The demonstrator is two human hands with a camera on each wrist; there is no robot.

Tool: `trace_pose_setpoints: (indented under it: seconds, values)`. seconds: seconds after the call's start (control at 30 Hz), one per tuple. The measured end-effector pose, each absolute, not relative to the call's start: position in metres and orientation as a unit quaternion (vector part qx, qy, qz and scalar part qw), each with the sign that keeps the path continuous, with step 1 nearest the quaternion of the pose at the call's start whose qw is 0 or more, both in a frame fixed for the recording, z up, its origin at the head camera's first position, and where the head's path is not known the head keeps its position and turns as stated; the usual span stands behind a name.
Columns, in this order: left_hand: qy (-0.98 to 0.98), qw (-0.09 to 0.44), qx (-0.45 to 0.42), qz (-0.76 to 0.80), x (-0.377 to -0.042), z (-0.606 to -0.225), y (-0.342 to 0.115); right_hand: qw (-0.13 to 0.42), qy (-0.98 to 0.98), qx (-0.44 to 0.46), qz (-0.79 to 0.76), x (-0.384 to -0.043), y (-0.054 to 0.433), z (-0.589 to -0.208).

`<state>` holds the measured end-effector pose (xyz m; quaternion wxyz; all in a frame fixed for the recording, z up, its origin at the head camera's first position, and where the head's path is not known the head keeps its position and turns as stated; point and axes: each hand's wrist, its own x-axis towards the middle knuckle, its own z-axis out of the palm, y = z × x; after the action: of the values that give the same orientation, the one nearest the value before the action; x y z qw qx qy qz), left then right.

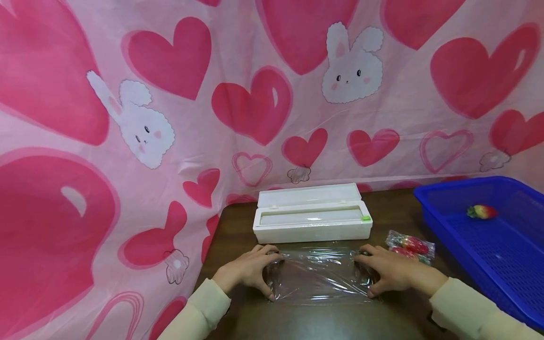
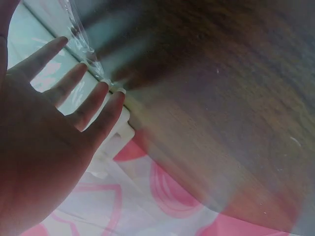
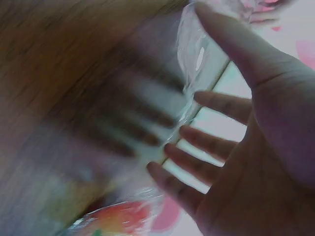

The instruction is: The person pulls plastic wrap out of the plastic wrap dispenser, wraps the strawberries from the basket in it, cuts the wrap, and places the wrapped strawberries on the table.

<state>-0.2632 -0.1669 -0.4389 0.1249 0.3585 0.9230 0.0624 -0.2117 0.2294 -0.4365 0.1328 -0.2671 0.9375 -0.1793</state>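
A sheet of clear plastic wrap [image 1: 318, 278] lies on the brown table, wrinkled and shiny along its sides. My left hand [image 1: 248, 269] is at its left edge, thumb near the front corner and fingers toward the back corner. At the right edge my right hand [image 1: 393, 270] mirrors this, thumb and fingers spread wide apart. Both wrist views show straight, separated fingers on the left hand [image 2: 54, 132] and the right hand [image 3: 236, 142], fingertips right at the film's edge. Just behind the film stands a white wrap dispenser box [image 1: 312, 233], lid raised, a roll inside.
Two wrapped strawberries [image 1: 414, 244] lie behind my right hand. A blue plastic basket [image 1: 437, 222] stands at the right, with one unwrapped strawberry [image 1: 482, 211] in it. A pink heart-patterned cloth [image 1: 250, 42] hangs behind and left of the table [image 1: 293, 326].
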Motion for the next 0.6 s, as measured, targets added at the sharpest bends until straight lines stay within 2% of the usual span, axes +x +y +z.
trace_pose_setpoints:
  seconds: [0.07,0.13,0.23,0.3,0.4,0.43,0.5,0.57,0.6]
  values:
    - [0.924,0.129,0.355,0.065,-0.262,-0.439,-0.168,0.116,0.942,-0.276,-0.154,-0.206,0.225,-0.424]
    - [0.924,0.133,0.353,0.064,-0.260,-0.440,-0.169,0.061,0.944,-0.300,-0.124,-0.196,0.221,-0.401]
    - [0.924,0.137,0.352,0.062,-0.257,-0.441,-0.171,-0.097,0.932,-0.336,-0.096,-0.181,0.220,-0.348]
    - [0.924,0.137,0.351,0.060,-0.256,-0.441,-0.172,-0.209,0.919,-0.323,-0.093,-0.173,0.227,-0.309]
    - [0.925,0.134,0.350,0.058,-0.256,-0.441,-0.173,-0.310,0.914,-0.249,-0.082,-0.176,0.254,-0.262]
    - [0.925,0.134,0.350,0.060,-0.256,-0.441,-0.173,-0.325,0.918,-0.217,-0.072,-0.183,0.269,-0.253]
    - [0.925,0.132,0.350,0.062,-0.258,-0.440,-0.172,-0.319,0.934,-0.156,-0.037,-0.205,0.306,-0.247]
    - [0.925,0.129,0.351,0.067,-0.260,-0.440,-0.171,-0.275,0.952,-0.131,0.006,-0.233,0.353,-0.259]
    - [0.925,0.128,0.352,0.070,-0.261,-0.440,-0.170,-0.236,0.963,-0.131,0.022,-0.248,0.378,-0.271]
